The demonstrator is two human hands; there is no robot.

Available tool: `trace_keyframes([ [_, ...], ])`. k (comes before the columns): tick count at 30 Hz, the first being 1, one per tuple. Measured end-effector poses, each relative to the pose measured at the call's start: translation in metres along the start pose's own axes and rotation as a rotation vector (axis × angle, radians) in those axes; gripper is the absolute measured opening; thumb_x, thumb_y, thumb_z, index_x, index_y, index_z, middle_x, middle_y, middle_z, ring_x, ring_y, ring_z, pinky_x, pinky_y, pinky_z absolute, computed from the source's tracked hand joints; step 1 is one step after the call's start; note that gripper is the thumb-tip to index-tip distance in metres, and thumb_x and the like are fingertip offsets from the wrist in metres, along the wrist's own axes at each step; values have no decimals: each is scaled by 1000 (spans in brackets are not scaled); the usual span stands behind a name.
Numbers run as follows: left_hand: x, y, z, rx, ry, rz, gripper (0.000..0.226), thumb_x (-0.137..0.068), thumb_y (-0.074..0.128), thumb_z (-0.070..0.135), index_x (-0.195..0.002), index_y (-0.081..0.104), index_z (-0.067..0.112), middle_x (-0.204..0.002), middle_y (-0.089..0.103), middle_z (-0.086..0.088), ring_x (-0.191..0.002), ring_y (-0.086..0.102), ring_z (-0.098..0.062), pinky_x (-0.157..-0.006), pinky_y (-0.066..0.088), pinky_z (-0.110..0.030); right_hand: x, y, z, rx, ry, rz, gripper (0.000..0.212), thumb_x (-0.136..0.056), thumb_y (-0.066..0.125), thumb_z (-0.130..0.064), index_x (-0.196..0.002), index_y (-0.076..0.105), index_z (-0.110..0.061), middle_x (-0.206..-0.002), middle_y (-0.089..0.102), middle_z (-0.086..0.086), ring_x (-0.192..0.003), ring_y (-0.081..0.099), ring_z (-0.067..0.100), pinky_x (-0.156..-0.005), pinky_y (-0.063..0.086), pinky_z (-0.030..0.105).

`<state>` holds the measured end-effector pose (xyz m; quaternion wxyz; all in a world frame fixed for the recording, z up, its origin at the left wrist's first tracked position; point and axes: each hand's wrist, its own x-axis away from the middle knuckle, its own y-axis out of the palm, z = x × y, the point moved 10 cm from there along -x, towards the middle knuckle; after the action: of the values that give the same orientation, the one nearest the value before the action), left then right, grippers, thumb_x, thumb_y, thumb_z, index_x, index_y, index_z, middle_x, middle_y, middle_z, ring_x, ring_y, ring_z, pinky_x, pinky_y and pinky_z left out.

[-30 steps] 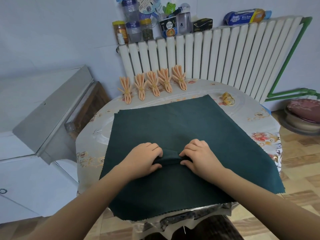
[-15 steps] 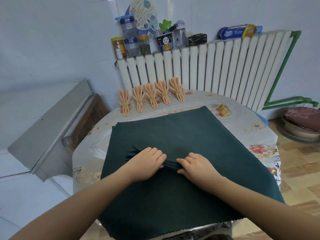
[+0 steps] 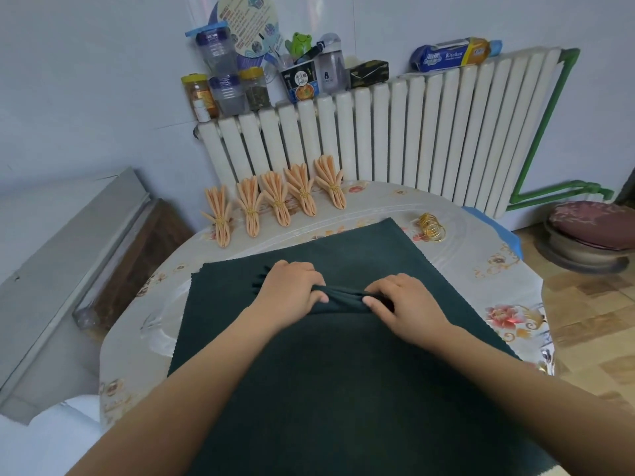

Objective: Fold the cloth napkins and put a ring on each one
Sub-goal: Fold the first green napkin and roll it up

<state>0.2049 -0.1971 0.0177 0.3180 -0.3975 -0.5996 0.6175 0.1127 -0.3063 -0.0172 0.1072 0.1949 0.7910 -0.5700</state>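
Left hand (image 3: 291, 293) & right hand (image 3: 402, 305), mid-frame, fingers curled, both pinch pleats of green napkin (image 3: 343, 372); jars (image 3: 226, 92) upper left, contents unclear.

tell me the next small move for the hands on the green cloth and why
Probably pinch up another pleat. Both the left hand and right hand grip a gathered ridge across the middle of the dark green cloth napkin, but most of it lies flat nearer the person. The heap of thin gold wire rings waits untouched, so ringing seems premature.
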Motion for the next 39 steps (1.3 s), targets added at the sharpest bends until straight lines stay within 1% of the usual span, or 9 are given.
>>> trace_keyframes([
  [3,-23,-1,-10,-25,-52,47,29,-93,51,44,-111,64,26,-107,59,9,-104,53,-13,-92,31,-28,-12,-14,61,-88,280,133,29,-91,52,-41,-112,60,-22,-102,60,-7,-90,54,9,-81,44,23],
  [8,-60,8,-21,0,-125,79,33,-94,48,45,-117,62,26,-113,59,9,-108,52,-13,-97,30,-29,-29,-20,167,-218,752,197,47,-89,59,-32,-127,46,-9,-127,45,9,-104,54,25,-86,44,36],
  [11,-76,19,-23,-6,-125,76,35,-94,47,46,-120,61,26,-114,59,9,-109,51,-12,-97,27,-28,-43,-14,205,-219,864,207,58,-85,64,-31,-129,40,-3,-132,37,14,-108,51,32,-87,43,39],
  [16,-92,29,-24,13,-118,79,34,-95,46,45,-120,61,27,-114,59,10,-109,51,-11,-98,27,-28,-66,-6,227,-46,875,139,71,-83,67,-38,-132,35,2,-133,34,19,-109,51,35,-85,46,41],
  [22,-102,37,-18,42,-101,47,33,-96,45,46,-119,61,29,-113,58,11,-109,50,-10,-96,25,-27,-73,2,238,-5,897,101,54,-89,60,-33,-125,41,3,-128,41,19,-104,55,35,-80,47,41],
  [26,-99,37,-20,49,-118,43,34,-95,45,46,-120,61,28,-114,58,10,-109,50,-11,-96,24,-27,-55,-9,225,-156,872,179,45,-88,60,-30,-122,49,-2,-124,46,15,-100,55,31,-81,43,37],
  [29,-89,29,-13,83,-126,50,34,-94,49,47,-119,62,28,-112,59,10,-106,52,-11,-93,26,-27,-34,-29,194,-261,737,239,44,-84,65,-37,-117,55,-9,-111,55,7,-90,57,21,-77,42,28],
  [33,-74,26,-12,135,-139,33,32,-92,52,46,-117,65,29,-109,60,11,-102,54,-12,-91,29,-27,-18,-30,144,-435,565,88,35,-79,72,-40,-108,56,-28,-95,59,-10,-80,57,4,-66,41,16],
  [39,-26,5,-4,230,-157,38,24,-89,59,41,-108,70,30,-95,57,14,-99,55,-11,-98,31,-31,17,-37,84,-590,426,-72,38,-75,77,-31,-108,57,-32,-98,61,-18,-90,57,-3,-73,40,8],
])
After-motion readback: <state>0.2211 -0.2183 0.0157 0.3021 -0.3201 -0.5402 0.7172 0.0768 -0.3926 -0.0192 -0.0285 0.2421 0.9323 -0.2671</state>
